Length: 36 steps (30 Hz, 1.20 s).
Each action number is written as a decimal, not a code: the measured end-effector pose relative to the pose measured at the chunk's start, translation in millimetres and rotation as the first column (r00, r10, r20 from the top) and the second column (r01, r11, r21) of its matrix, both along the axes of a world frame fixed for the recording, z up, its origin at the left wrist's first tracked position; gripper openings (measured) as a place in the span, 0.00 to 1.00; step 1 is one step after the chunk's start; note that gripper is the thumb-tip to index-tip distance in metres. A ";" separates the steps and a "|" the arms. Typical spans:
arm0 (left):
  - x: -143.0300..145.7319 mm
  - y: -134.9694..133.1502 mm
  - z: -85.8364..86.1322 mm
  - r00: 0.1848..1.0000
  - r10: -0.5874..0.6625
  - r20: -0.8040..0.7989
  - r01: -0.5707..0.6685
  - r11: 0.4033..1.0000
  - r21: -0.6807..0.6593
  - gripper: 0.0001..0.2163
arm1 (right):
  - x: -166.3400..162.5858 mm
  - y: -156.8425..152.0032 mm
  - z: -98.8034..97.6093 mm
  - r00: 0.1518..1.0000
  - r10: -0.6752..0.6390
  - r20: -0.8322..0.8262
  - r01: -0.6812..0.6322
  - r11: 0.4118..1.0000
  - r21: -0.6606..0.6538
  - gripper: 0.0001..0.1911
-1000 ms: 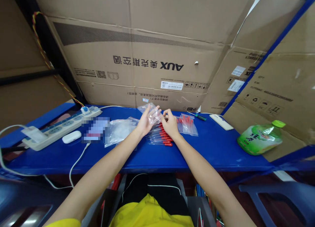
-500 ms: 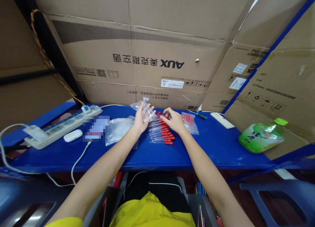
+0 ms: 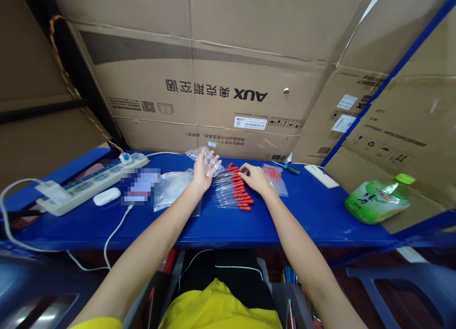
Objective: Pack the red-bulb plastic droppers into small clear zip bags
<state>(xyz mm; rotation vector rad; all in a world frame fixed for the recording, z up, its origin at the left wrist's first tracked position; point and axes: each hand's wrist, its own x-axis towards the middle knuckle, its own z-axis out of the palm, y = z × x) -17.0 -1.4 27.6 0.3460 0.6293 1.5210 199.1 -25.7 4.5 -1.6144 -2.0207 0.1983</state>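
Note:
My left hand (image 3: pixel 200 174) holds up a small clear plastic bag (image 3: pixel 204 158) just above the blue table (image 3: pixel 313 215). A row of several clear droppers with red bulbs (image 3: pixel 235 191) lies on the table between my hands. My right hand (image 3: pixel 257 178) rests on the far end of that row, fingertips pinching at the red bulbs. A filled clear bag of red-bulbed droppers (image 3: pixel 276 177) lies just right of my right hand. A pile of empty clear bags (image 3: pixel 173 188) lies left of my left hand.
A white power strip (image 3: pixel 89 181), a white earbud case (image 3: pixel 106 196) and a blurred flat object (image 3: pixel 139 186) sit at the left. A green-handled screwdriver (image 3: pixel 289 167), a white phone (image 3: pixel 321 175) and a green bottle (image 3: pixel 379 198) lie at the right. Cardboard boxes (image 3: pixel 213 91) wall the back.
My hands have parted. The left hand carried the small bag leftward and lower; the right hand let go of the bag and dropped onto the row of droppers.

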 end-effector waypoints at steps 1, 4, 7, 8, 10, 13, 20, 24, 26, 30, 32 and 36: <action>-0.4 0.3 0.0 1.000 0.002 0.001 -0.002 1.000 -0.001 0.08 | -0.2 -0.3 0.3 1.000 -0.011 -0.003 0.011 1.000 -0.001 0.07; -1.5 0.9 0.0 1.000 0.005 0.005 -0.005 1.000 0.001 0.09 | -0.3 0.0 -0.9 0.999 -0.044 0.008 0.044 0.999 -0.010 0.08; -2.9 1.6 -0.2 1.000 0.006 0.020 -0.006 1.000 0.001 0.10 | 0.5 1.6 -4.0 0.998 -0.056 0.002 0.056 0.998 0.003 0.07; -3.5 2.0 -0.5 1.000 0.007 0.026 -0.007 1.000 0.003 0.09 | 1.0 2.2 -4.8 0.999 -0.052 -0.012 0.053 0.998 0.018 0.07; -4.9 2.9 -1.2 0.999 0.011 0.041 -0.011 1.000 0.010 0.09 | 1.8 3.1 -5.2 0.998 -0.034 -0.052 0.037 0.997 0.065 0.08; -8.0 4.9 -1.6 0.997 0.024 0.068 -0.026 1.000 0.015 0.09 | 2.1 3.2 -1.6 0.991 0.013 -0.134 0.007 0.989 0.150 0.08; -22.2 11.4 4.5 0.981 0.142 0.133 -0.142 0.990 -0.006 0.11 | -9.2 -8.9 13.4 0.932 0.171 -0.321 -0.040 0.926 0.375 0.08; -26.8 12.7 5.5 0.970 0.197 0.141 -0.197 0.980 -0.013 0.11 | -20.8 -17.1 14.9 0.892 0.264 -0.367 -0.092 0.901 0.425 0.07; -25.1 11.7 4.9 0.970 0.198 0.139 -0.197 0.980 -0.022 0.11 | -25.9 -18.8 13.6 0.888 0.277 -0.367 -0.108 0.901 0.419 0.08; -15.6 7.4 2.9 0.975 0.160 0.151 -0.160 0.987 -0.013 0.10 | -33.2 -19.5 8.6 0.896 0.285 -0.340 -0.161 0.923 0.350 0.11; -10.2 5.0 1.8 0.980 0.129 0.152 -0.131 0.991 -0.001 0.10 | -36.1 -20.0 6.0 0.891 0.324 -0.319 -0.219 0.921 0.323 0.11; -2.3 0.5 1.4 0.988 0.071 0.138 -0.075 0.997 0.025 0.10 | -42.1 -22.0 3.5 0.877 0.399 -0.268 -0.324 0.902 0.286 0.12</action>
